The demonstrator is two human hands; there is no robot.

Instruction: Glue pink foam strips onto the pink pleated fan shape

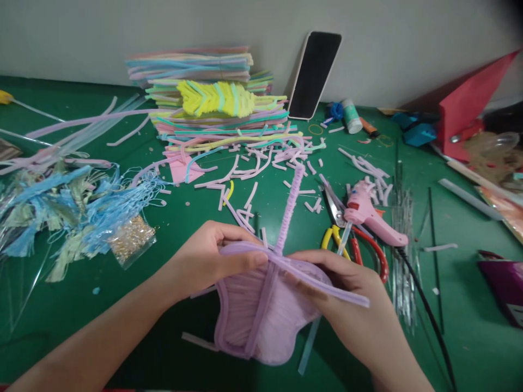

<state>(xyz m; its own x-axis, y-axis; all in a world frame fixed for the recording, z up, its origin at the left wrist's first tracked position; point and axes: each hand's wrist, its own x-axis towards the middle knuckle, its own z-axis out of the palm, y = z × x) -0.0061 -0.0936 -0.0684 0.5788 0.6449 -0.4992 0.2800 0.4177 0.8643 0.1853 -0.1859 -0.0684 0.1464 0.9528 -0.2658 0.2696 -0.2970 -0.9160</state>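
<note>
Centrally in the head view, a lilac winged shape (281, 326) sits between both hands, low over a green tabletop (155, 348). Its lobes are filmy and finely creased, edged in part with fuzzy piping; a double ridge of the same pile runs down the middle. Left hand (229, 253) pinches the upper edge, thumb flat on the pile beside the foot of a tightly wound, ribbed stem (289, 212). Right hand (343, 277) grips the opposite lobe, fingers curled round its top edge — a loose lilac strip (339, 291) slants across that hand, its end free.

Beyond the stem, short chenille offcuts (249, 207) lie scattered, clipped straight and bent. Behind them, stacked pastel chenille stems (224, 130), with a neon-yellow zigzag bundle (216, 99) on top. Black-faced phone (316, 73) leans on the wall.

Right side: glossy pink glue gun (376, 218), metal-bladed scissors (335, 207), red-handled pliers (382, 261), thin shiny wires (404, 261). Left side: silky blue and sage tassels (69, 207) — limp, tangled — near a clear packet of gold bits (131, 239).
</note>
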